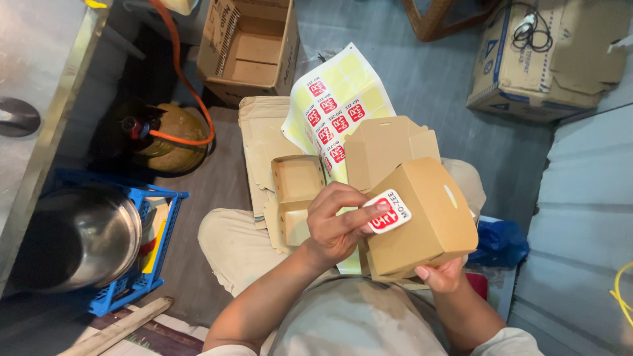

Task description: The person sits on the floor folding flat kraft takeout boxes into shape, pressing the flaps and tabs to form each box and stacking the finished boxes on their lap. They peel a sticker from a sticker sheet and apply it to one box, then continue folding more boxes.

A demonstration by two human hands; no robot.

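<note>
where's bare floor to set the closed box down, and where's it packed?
Bare grey floor lies between the open carton and the printed carton, beyond the sticker sheet. Crowded: the lap, with flat blanks, a tray, the box in the right hand, and the left hand pressing a sticker.

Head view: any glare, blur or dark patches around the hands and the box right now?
Head view: the cardboard box, sticker and left hand are sharp and evenly lit, no glare; the right hand sits mostly hidden under the box; the left edge near the steel pot is dim; mild wide-angle stretch at the corners.
</note>
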